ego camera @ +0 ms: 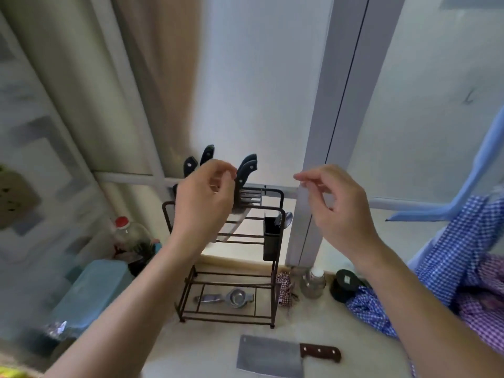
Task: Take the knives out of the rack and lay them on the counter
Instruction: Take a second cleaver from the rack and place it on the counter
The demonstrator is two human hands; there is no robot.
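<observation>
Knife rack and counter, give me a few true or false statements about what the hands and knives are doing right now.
1. A cleaver with a brown handle lies flat on the counter in front of the rack. True.
2. The rack is empty of knives. False: several dark-handled knives stand in its top slots.
3. The right hand holds a knife. False: it is empty, raised to the right of the rack.
4. The left hand is up at the knife handles. True.
5. A metal strainer lies on the rack's bottom shelf. True.
6. The spoon lies on the counter. False: it stands in the black holder on the rack's side.
</observation>
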